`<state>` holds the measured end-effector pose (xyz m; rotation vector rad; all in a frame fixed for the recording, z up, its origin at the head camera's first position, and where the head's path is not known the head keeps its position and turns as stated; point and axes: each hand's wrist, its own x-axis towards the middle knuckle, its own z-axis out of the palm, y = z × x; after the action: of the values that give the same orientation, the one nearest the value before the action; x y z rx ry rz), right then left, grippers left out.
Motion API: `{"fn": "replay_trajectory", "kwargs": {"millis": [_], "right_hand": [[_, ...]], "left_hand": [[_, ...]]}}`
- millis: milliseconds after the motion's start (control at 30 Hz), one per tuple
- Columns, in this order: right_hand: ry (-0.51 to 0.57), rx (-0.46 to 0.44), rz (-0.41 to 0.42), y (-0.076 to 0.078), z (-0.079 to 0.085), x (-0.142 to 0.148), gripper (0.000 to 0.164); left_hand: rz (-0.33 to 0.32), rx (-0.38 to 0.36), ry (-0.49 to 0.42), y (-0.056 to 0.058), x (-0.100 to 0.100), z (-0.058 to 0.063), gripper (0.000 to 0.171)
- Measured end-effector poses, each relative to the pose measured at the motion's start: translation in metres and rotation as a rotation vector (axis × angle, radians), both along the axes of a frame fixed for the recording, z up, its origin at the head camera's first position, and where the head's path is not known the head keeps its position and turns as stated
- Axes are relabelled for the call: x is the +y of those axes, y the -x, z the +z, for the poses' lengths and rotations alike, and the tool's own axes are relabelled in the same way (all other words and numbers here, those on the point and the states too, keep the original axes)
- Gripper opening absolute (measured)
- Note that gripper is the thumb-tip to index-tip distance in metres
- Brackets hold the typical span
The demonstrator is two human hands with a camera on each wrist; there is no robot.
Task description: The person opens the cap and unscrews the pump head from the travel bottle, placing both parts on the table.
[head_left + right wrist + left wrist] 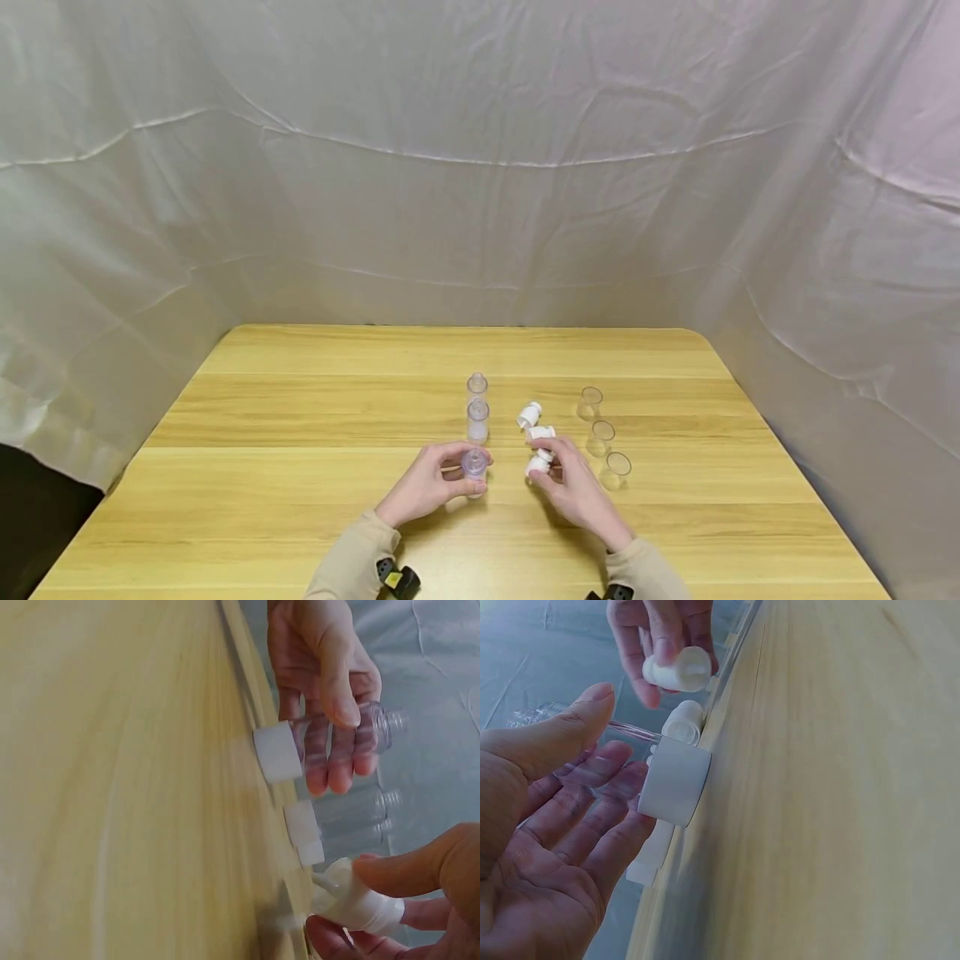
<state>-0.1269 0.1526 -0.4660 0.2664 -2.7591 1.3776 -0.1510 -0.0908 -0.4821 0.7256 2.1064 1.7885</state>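
My left hand (426, 487) holds a clear bottle (474, 463) upright, thumb on one side and fingers on the other. The bottle has a white base (673, 780) and a threaded open neck, plain in the right wrist view. My right hand (576, 493) pinches a white pump top (537, 464) between thumb and fingers; a thin stem (328, 883) sticks out of it. Two more such bottles (477, 423) stand in a row behind the left hand. Beyond the right fingers two more white pump tops (529, 414) lie on their sides.
Three clear caps (615, 472) stand in a slanting row to the right of my right hand. The wooden table (300, 475) has grey curtains (480, 208) behind it and along both sides.
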Motion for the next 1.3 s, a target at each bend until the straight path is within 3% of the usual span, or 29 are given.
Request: {"fn": "replay_trajectory", "kwargs": {"millis": [200, 633, 1300], "right_hand": [[-0.109, -0.001, -0.006, 0.0, -0.002, 0.003, 0.032], [-0.208, 0.021, 0.0, 0.0, -0.005, 0.013, 0.026], [-0.266, 0.053, 0.0, 0.002, -0.005, 0.013, 0.025]], "left_hand": [[0.001, -0.001, -0.007, 0.0, 0.0, 0.001, 0.042], [-0.003, 0.003, -0.016, 0.0, 0.0, 0.0, 0.04], [0.003, -0.014, -0.012, 0.001, -0.001, 0.0, 0.043]]}}
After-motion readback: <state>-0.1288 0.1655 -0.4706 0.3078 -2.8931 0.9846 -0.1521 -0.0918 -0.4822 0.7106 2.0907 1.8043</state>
